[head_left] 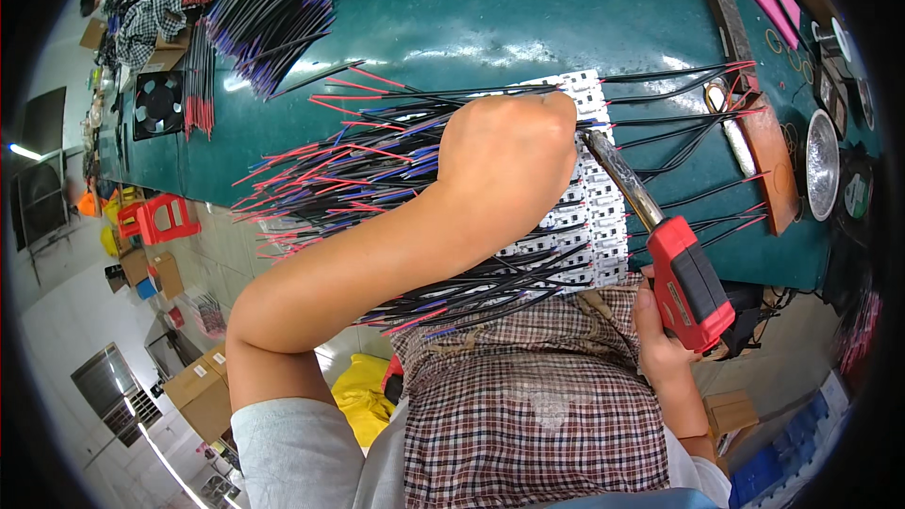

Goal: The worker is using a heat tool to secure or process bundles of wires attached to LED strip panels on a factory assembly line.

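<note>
Right hand (664, 355) first, near my body at 4 o'clock: I have it wrapped around the handle of a red-and-black soldering gun (695, 294), its metal barrel slanting up toward 1 o'clock. Beyond my checked apron (542, 386), just off the centre toward 1 o'clock, my left hand (509, 146) is clenched over the work, back upward; I cannot tell what its fingertips pinch.

Under and beside that fist lies the panel of white circuit boards (605, 200), around 2 o'clock from the centre, with the iron's tip at its upper part, close to my knuckles. A dense spread of black, red and blue wires (349, 160) fans out toward 9 o'clock, while sparser black leads with red ends reach past the panel toward the brown block (777, 165) near 3 o'clock.

I judge the job partway along: many wires lie on the panel, but I cannot tell which joints are finished. Farther across the green tabletop (547, 0), a big heap of dark wires (273, 19) at 11 o'clock and red-ended bundles (200, 80) at 10 look unattached, so probably more remains.
</note>
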### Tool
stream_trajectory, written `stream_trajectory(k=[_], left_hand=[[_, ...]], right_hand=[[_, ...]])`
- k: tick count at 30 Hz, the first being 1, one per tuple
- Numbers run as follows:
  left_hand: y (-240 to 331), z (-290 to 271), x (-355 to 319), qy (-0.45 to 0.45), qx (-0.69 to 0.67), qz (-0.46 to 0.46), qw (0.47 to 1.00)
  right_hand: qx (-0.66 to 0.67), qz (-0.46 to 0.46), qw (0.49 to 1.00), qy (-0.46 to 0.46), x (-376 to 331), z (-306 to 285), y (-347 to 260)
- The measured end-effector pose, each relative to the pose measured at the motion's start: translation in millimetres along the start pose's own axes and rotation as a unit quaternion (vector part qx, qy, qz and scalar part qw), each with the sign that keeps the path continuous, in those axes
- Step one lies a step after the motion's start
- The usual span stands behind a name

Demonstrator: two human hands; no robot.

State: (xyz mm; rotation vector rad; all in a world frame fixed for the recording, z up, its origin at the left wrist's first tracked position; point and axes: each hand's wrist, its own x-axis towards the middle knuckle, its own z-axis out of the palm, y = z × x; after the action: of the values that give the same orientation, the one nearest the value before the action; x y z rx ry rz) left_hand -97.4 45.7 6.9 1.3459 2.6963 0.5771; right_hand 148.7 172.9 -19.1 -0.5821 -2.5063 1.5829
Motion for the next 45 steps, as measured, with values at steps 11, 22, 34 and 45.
stream_trajectory(k=[11,22,34,45], left_hand=[[2,-5,9,-0.035,0.008,0.009,0.999],[-7,-9,20,-0.084,-0.004,-0.024,0.996],[-6,-10,19,-0.074,0.007,0.016,0.997],[-1,-13,23,-0.098,0.05,0.035,0.993]], right_hand=[[0.027,-0.024,0.999,0.033,1,0,0],[0.045,0.011,0.999,0.015,-7,0,2],[0.098,0.137,0.986,-0.004,-6,-2,-10],[0.075,0.06,0.995,0.023,-11,-5,-6]])
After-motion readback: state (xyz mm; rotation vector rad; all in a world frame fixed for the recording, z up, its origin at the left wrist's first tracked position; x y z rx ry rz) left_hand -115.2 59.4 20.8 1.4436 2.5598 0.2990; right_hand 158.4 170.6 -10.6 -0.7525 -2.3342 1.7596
